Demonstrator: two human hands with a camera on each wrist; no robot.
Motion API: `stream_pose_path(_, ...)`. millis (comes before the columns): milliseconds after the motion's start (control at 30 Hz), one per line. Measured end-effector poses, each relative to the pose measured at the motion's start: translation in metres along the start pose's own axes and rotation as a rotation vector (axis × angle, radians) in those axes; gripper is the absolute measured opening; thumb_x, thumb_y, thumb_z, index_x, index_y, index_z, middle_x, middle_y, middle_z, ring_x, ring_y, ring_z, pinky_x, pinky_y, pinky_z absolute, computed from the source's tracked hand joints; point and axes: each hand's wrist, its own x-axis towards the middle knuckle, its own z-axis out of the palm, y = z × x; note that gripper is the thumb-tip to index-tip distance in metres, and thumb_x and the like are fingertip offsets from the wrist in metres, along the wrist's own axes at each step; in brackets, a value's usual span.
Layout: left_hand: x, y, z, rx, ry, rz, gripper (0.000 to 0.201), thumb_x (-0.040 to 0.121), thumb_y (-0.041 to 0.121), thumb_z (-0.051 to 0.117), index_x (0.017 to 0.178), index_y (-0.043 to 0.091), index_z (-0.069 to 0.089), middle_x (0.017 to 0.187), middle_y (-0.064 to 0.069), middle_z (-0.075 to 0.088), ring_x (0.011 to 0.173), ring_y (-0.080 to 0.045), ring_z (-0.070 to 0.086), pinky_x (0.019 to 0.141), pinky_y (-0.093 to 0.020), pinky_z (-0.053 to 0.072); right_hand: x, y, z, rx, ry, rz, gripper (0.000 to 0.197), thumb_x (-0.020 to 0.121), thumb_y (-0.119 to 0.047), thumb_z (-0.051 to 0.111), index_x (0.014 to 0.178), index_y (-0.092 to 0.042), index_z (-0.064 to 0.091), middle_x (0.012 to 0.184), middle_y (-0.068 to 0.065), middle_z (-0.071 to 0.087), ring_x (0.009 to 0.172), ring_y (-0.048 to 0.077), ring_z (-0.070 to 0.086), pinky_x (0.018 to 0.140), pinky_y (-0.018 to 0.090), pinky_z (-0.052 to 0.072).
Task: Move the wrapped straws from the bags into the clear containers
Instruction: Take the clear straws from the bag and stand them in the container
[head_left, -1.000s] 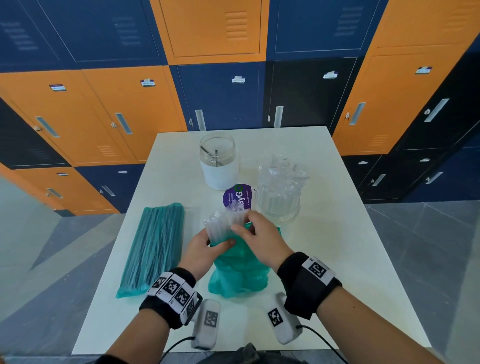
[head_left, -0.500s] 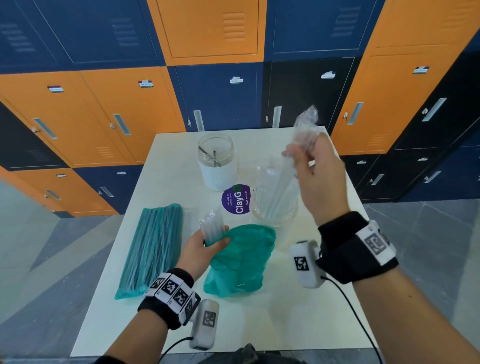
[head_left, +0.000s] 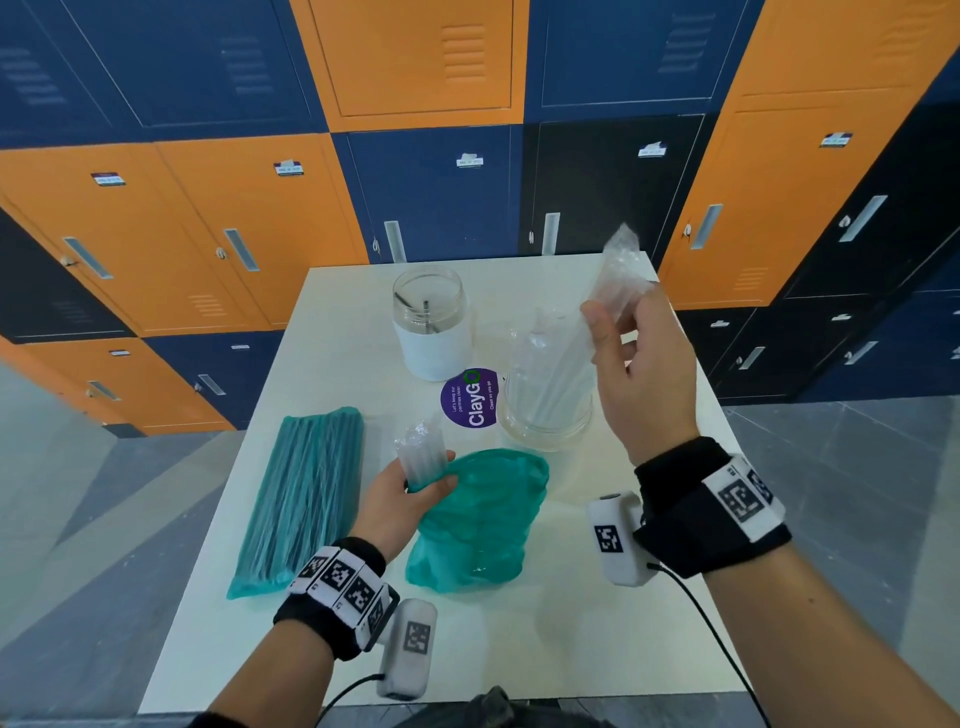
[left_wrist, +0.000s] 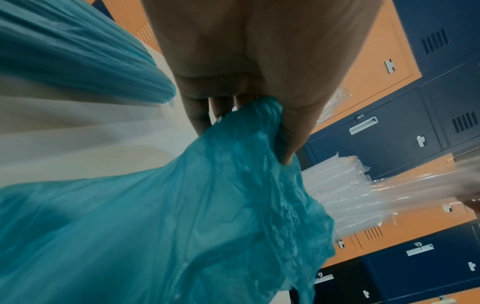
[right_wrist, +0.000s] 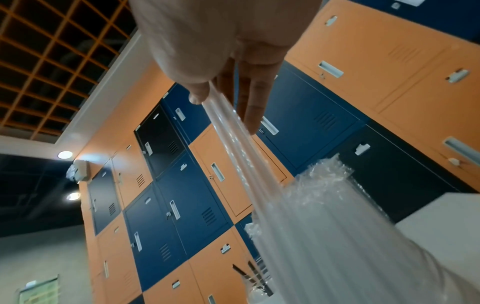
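- A pale table stands against a wall of orange, blue and black lockers, with grey floor on either side.
- A full teal bag of straws lies flat near the table's left edge, well apart from the jars.
- A purple round sticker sits between the far jar, which has a white band and a few dark sticks inside, and the near jar, packed with wrapped straws standing upright.
- The right hand, raised over the near jar, pinches a small bunch of wrapped straws between thumb and fingers; their lower ends reach into the jar's mouth.
- The left hand grips the mouth of a crumpled, open teal bag lying on the table, fingers curled round the remaining straws that poke out of it.
- Black wristbands with printed square markers, and small white camera units, sit on both wrists.
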Motion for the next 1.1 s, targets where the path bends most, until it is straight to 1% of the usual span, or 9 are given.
stream_pose_path(200, -0.003, 0.001, 0.0, 0.001, -0.007, 0.004, 0.025, 0.088, 0.019, 0.07, 0.11, 0.029, 0.067, 0.102, 0.011, 0.072, 0.092, -0.002, 0.068, 0.074, -0.011, 0.052, -0.016, 0.002, 0.005, -0.083, -0.099, -0.084, 0.038, 0.099, -0.05, 0.033, 0.117, -0.02, 0.047, 0.105, -0.003, 0.065, 0.078, 0.014, 0.062, 0.068, 0.037, 0.057)
stream_pose_path(367, -0.004, 0.001, -0.002, 0.002, -0.014, 0.007, 0.025, 0.087, 0.019, 0.071, 0.109, 0.031, 0.066, 0.102, 0.013, 0.071, 0.092, 0.001, 0.067, 0.075, -0.009, 0.05, -0.019, 0.029, 0.021, -0.219, -0.342, 0.095, 0.032, 0.098, -0.039, 0.046, 0.121, -0.017, 0.051, 0.104, 0.004, 0.062, 0.095, 0.022, 0.055, 0.086, 0.039, 0.05)
stream_pose_path(500, -0.004, 0.002, -0.001, -0.013, -0.021, 0.002, 0.025, 0.087, 0.018, 0.071, 0.107, 0.033, 0.066, 0.101, 0.012, 0.072, 0.093, -0.002, 0.069, 0.076, -0.011, 0.052, -0.023, 0.038, 0.029, -0.406, -0.366, 0.045, 0.038, 0.089, -0.033, 0.064, 0.123, -0.016, 0.06, 0.12, 0.002, 0.05, 0.11, 0.023, 0.039, 0.098, 0.035, 0.038)
stream_pose_path(600, -0.005, 0.002, -0.002, -0.01, -0.012, 0.002, 0.026, 0.087, 0.018, 0.072, 0.106, 0.034, 0.066, 0.101, 0.013, 0.071, 0.092, -0.001, 0.068, 0.075, -0.01, 0.051, -0.02, 0.026, 0.028, -0.135, -0.246, 0.015, 0.045, 0.087, -0.028, 0.067, 0.129, -0.027, 0.051, 0.117, -0.008, 0.042, 0.101, 0.006, 0.043, 0.091, 0.017, 0.04)
stream_pose_path(667, -0.005, 0.002, -0.003, -0.011, -0.011, -0.001, 0.026, 0.087, 0.018, 0.072, 0.107, 0.033, 0.066, 0.1, 0.013, 0.071, 0.092, 0.0, 0.068, 0.074, -0.009, 0.051, -0.02, 0.024, 0.03, -0.059, -0.203, -0.056, 0.027, 0.092, -0.021, 0.064, 0.118, -0.021, 0.06, 0.109, -0.008, 0.047, 0.083, 0.0, 0.047, 0.079, 0.01, 0.042)
stream_pose_path(733, -0.005, 0.002, -0.003, -0.011, -0.007, -0.006, 0.026, 0.087, 0.017, 0.072, 0.108, 0.032, 0.066, 0.099, 0.013, 0.071, 0.09, 0.002, 0.068, 0.073, -0.009, 0.051, -0.026, 0.031, 0.036, -0.089, -0.197, -0.113, 0.01, 0.091, -0.011, 0.063, 0.099, -0.011, 0.069, 0.096, -0.001, 0.056, 0.074, 0.002, 0.05, 0.076, 0.017, 0.048)
stream_pose_path(833, -0.004, 0.001, -0.002, -0.032, -0.002, -0.015, 0.027, 0.086, 0.016, 0.072, 0.109, 0.03, 0.067, 0.101, 0.011, 0.072, 0.094, -0.003, 0.069, 0.076, -0.012, 0.052, -0.043, 0.047, 0.046, -0.214, -0.21, -0.145, 0.008, 0.087, -0.008, 0.067, 0.09, -0.009, 0.074, 0.084, 0.003, 0.061, 0.074, 0.017, 0.059, 0.072, 0.03, 0.052)
stream_pose_path(967, -0.005, 0.001, -0.003, -0.044, 0.002, -0.027, 0.028, 0.086, 0.016, 0.072, 0.112, 0.027, 0.067, 0.103, 0.01, 0.072, 0.095, -0.005, 0.069, 0.078, -0.012, 0.052, -0.037, 0.039, 0.04, -0.429, -0.172, -0.273, 0.016, 0.086, -0.03, 0.06, 0.091, -0.02, 0.072, 0.088, -0.002, 0.064, 0.086, 0.023, 0.052, 0.075, 0.036, 0.042)
stream_pose_path(1100, -0.007, 0.002, -0.003, -0.039, -0.003, -0.023, 0.029, 0.087, 0.016, 0.071, 0.115, 0.024, 0.066, 0.103, 0.01, 0.071, 0.094, -0.002, 0.068, 0.073, -0.008, 0.051, -0.015, 0.031, 0.035, -0.465, -0.27, 0.001, 0.073, 0.072, -0.061, 0.067, 0.134, -0.032, 0.043, 0.139, 0.004, 0.038, 0.125, 0.026, 0.034, 0.101, 0.041, 0.035)
